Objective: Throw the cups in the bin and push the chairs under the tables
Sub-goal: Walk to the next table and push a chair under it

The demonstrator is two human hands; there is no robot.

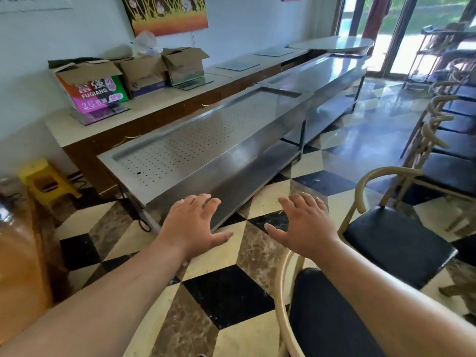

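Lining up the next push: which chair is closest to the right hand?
The black-seated chair at the bottom edge, directly beneath the right hand; the others stand farther right.

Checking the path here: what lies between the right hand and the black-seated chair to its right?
Head view: only bare checkered floor between the right hand and the chair; nothing blocks it.
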